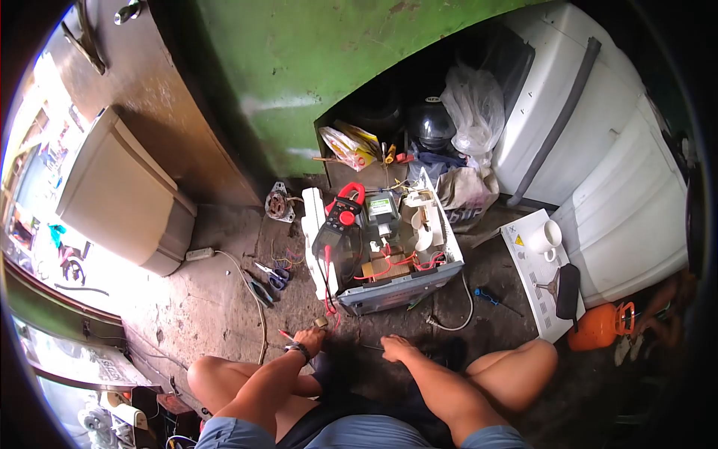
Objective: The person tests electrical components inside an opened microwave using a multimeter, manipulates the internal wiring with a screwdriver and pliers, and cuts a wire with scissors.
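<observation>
My left hand (308, 341), wearing a bracelet, is low over the floor with its fingers closed. At its fingertips is a small tan piece (321, 322), and a red test probe (286, 334) lies beside the wrist. My right hand (398, 349) has curled fingers; a thin dark line runs from them, too fine to name. In front of both hands stands an opened microwave oven (400, 288), its wires and inner parts exposed. A red-and-black clamp meter (340, 218) rests on its left side, with test leads hanging down to the floor.
Pliers (258, 289), blue-handled scissors (278, 278) and a motor (280, 203) lie left of the oven. A blue screwdriver (488, 296) lies right, near a white panel (532, 258) bearing a mug (545, 236). An orange container (598, 329) stands far right. A power cord (470, 303) curls nearby.
</observation>
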A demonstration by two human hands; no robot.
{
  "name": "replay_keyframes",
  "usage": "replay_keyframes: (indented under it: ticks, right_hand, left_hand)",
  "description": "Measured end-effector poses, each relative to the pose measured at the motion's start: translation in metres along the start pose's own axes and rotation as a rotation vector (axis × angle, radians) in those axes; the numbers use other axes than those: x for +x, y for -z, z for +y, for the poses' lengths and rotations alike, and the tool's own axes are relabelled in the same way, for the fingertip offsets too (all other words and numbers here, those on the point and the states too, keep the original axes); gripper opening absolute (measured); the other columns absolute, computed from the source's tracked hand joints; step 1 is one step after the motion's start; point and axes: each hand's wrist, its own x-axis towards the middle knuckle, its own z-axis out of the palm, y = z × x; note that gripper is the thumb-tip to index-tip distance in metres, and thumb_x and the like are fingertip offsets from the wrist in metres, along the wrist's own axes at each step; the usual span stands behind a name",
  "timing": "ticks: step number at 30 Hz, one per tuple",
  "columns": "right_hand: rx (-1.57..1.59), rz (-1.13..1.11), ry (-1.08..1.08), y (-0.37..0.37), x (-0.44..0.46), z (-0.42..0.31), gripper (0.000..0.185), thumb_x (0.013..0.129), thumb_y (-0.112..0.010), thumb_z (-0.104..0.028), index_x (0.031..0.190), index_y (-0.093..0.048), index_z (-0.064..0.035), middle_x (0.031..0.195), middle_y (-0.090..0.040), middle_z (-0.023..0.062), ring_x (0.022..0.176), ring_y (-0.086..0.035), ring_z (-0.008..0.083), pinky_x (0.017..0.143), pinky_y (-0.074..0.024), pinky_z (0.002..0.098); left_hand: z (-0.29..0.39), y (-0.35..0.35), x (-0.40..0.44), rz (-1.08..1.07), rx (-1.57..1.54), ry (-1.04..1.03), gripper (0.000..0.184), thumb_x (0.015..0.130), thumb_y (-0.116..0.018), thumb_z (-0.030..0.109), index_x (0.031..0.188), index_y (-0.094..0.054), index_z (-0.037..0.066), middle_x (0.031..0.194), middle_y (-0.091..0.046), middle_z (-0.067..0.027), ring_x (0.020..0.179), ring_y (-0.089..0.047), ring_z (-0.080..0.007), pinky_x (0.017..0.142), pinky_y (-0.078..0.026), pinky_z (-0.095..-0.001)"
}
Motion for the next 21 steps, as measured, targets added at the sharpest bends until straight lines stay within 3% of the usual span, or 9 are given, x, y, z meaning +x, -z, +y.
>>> replay_keyframes:
  ticks: [2, 6, 10, 12, 13, 16, 17, 20, 21]
  right_hand:
    - [0.045, -0.025, 0.133, 0.01, -0.002, -0.019, 0.064, 0.093, -0.082, -0.035, 0.146, -0.061, -0.0056, 0.148, -0.066, 0.0224, 0.142, -0.06, 0.0408, 0.117, -0.0513, 0.0502]
    - [0.118, -0.029, 0.436, 0.01, -0.005, -0.06, 0.079, 0.089, -0.087, -0.049, 0.147, -0.06, -0.0023, 0.141, -0.069, 0.0254, 0.135, -0.065, 0.0417, 0.114, -0.0518, 0.0517]
    - [0.319, 0.124, 0.634, -0.019, -0.006, -0.073, 0.085, 0.089, -0.087, -0.054, 0.15, -0.059, -0.002, 0.136, -0.073, 0.0216, 0.128, -0.069, 0.0347, 0.107, -0.0562, 0.0485]
    - [0.673, -0.379, 0.551, -0.018, -0.012, -0.08, 0.091, 0.09, -0.087, -0.056, 0.157, -0.054, -0.003, 0.135, -0.073, 0.0168, 0.115, -0.073, 0.0249, 0.098, -0.0607, 0.0389]
    - [0.733, -0.288, 0.46, -0.005, -0.039, -0.086, 0.077, 0.094, -0.085, -0.055, 0.148, -0.063, -0.0046, 0.126, -0.073, 0.0117, 0.1, -0.072, 0.017, 0.088, -0.0613, 0.0303]
    - [0.912, -0.542, 0.512, -0.005, -0.032, -0.08, 0.062, 0.097, -0.082, -0.054, 0.132, -0.071, -0.0047, 0.119, -0.075, 0.0092, 0.095, -0.072, 0.0176, 0.086, -0.0609, 0.031]
    - [0.908, -0.541, 0.509, -0.004, -0.032, -0.075, 0.062, 0.097, -0.082, -0.054, 0.132, -0.071, -0.0047, 0.119, -0.075, 0.0092, 0.095, -0.072, 0.0176, 0.086, -0.0609, 0.031]
    - [0.504, -0.559, 0.452, 0.023, -0.049, -0.055, 0.046, 0.096, -0.081, -0.05, 0.115, -0.08, -0.0083, 0.097, -0.076, 0.0061, 0.087, -0.071, 0.0192, 0.082, -0.0604, 0.0352]
    - [0.269, -0.354, 0.573, 0.038, -0.076, -0.044, 0.039, 0.094, -0.081, -0.045, 0.107, -0.078, -0.0074, 0.095, -0.078, 0.0086, 0.087, -0.073, 0.0246, 0.08, -0.0599, 0.0401]
  left_hand:
    - [0.012, 0.017, -0.002, -0.131, -0.052, 0.037, 0.024, 0.097, -0.069, 0.023, 0.115, -0.079, 0.011, 0.127, -0.077, -0.0181, 0.119, -0.075, -0.0386, 0.095, -0.062, -0.0514]
    - [0.043, 0.076, -0.015, -0.355, -0.055, -0.059, 0.031, 0.091, -0.071, 0.024, 0.117, -0.081, 0.011, 0.12, -0.08, -0.0175, 0.112, -0.077, -0.0383, 0.094, -0.062, -0.0497]
    - [0.057, 0.09, -0.026, -0.269, -0.317, -0.286, 0.031, 0.09, -0.072, 0.025, 0.115, -0.079, 0.009, 0.111, -0.081, -0.0168, 0.105, -0.078, -0.0371, 0.091, -0.062, -0.0472]
    - [0.077, 0.116, -0.046, -0.219, -0.59, -0.374, 0.032, 0.09, -0.076, 0.028, 0.115, -0.076, 0.008, 0.104, -0.079, -0.0186, 0.099, -0.077, -0.0372, 0.087, -0.059, -0.0462]
    - [0.083, 0.117, -0.052, -0.143, -0.607, -0.423, 0.031, 0.09, -0.076, 0.027, 0.114, -0.075, 0.007, 0.102, -0.078, -0.0182, 0.098, -0.076, -0.0373, 0.087, -0.059, -0.0455]
    - [0.1, 0.132, -0.069, -0.054, -0.641, -0.376, 0.03, 0.09, -0.075, 0.024, 0.113, -0.075, 0.005, 0.099, -0.077, -0.0176, 0.098, -0.075, -0.038, 0.087, -0.059, -0.0446]
    - [0.103, 0.137, -0.075, -0.006, -0.654, -0.361, 0.031, 0.09, -0.077, 0.025, 0.113, -0.074, 0.004, 0.107, -0.075, -0.0197, 0.099, -0.075, -0.039, 0.088, -0.06, -0.045]
    - [0.101, 0.153, -0.102, 0.135, -0.567, -0.43, 0.038, 0.09, -0.077, 0.025, 0.121, -0.071, 0.003, 0.118, -0.072, -0.0221, 0.104, -0.074, -0.0402, 0.089, -0.06, -0.0457]
    - [0.098, 0.157, -0.109, 0.158, -0.547, -0.418, 0.043, 0.091, -0.077, 0.026, 0.126, -0.069, 0.002, 0.123, -0.07, -0.0233, 0.107, -0.073, -0.0408, 0.091, -0.06, -0.0463]
